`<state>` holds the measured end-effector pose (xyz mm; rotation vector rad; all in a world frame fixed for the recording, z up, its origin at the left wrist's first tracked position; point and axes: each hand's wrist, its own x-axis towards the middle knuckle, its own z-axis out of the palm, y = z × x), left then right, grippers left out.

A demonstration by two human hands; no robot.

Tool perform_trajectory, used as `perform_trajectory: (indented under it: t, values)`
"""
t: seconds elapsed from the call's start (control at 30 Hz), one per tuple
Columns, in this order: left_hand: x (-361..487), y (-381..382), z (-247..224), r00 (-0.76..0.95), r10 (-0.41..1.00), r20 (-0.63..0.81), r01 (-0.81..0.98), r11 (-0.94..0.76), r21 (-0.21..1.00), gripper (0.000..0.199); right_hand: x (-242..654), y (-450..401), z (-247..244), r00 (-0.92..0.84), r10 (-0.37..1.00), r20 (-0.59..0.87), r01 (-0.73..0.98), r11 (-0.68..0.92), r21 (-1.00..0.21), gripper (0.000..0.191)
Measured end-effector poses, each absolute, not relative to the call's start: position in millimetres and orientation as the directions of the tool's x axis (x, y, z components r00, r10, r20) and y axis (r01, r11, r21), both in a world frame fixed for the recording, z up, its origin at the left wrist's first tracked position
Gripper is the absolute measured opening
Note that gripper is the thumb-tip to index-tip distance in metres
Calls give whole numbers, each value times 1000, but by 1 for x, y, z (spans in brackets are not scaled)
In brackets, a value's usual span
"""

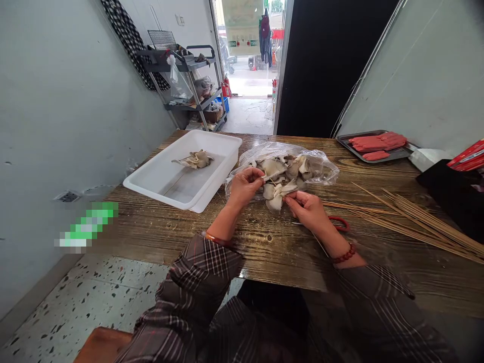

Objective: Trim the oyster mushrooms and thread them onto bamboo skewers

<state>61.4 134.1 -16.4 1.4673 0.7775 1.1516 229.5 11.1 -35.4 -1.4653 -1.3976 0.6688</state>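
Grey-white mushrooms lie in an open clear plastic bag on the wooden table. At the bag's near left side, my left hand pinches the edge of a mushroom piece. My right hand is closed on the lower right part of a mushroom cluster in front of the bag. A thin stick shows under my right hand, its upper end hidden. Red-handled scissors lie partly behind my right wrist. To the left, a white tub holds a few mushroom pieces.
Loose wooden skewers spread over the table's right side. A dark tray with pink-red packs sits at the back right, near a black holder. A shelf cart stands beyond the table.
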Motion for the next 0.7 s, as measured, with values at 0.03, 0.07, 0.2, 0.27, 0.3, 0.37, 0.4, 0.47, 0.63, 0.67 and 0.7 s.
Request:
perform_trajectory:
  t: [0.03,0.07,0.2,0.27,0.3,0.37,0.4,0.47,0.63,0.67,0.7]
  values:
    - [61,134,-15,331,913,239,-141,-203,969,10,230,11,-35,184,956,229,422,134,-897,31]
    - [60,134,-14,342,912,227,-165,-179,970,11,230,11,-35,179,956,233,417,141,-898,31]
    - [58,134,-11,388,905,173,-224,-90,970,17,229,9,-33,166,958,234,400,152,-904,32]
    - [57,135,-11,401,900,169,-233,-78,969,17,228,9,-31,163,957,240,396,160,-904,32]
    - [57,135,-10,404,899,172,-228,-84,970,17,228,8,-31,162,957,242,393,162,-905,33]
    - [56,134,-9,405,895,184,-199,-110,974,16,227,8,-30,163,958,238,385,161,-909,34]
    - [56,133,-9,406,894,191,-182,-125,975,15,227,8,-30,164,958,234,383,157,-910,34]
    - [56,132,-7,409,889,207,-157,-155,975,13,227,8,-30,168,957,236,390,155,-908,34]
    - [54,133,-5,435,867,243,-135,-204,970,9,227,7,-29,178,953,246,400,158,-903,35]
    - [53,134,-5,440,864,245,-126,-211,969,9,226,7,-28,175,955,242,395,157,-905,35]
    - [53,134,-5,446,860,247,-112,-220,969,9,226,7,-28,173,956,238,390,155,-908,34]
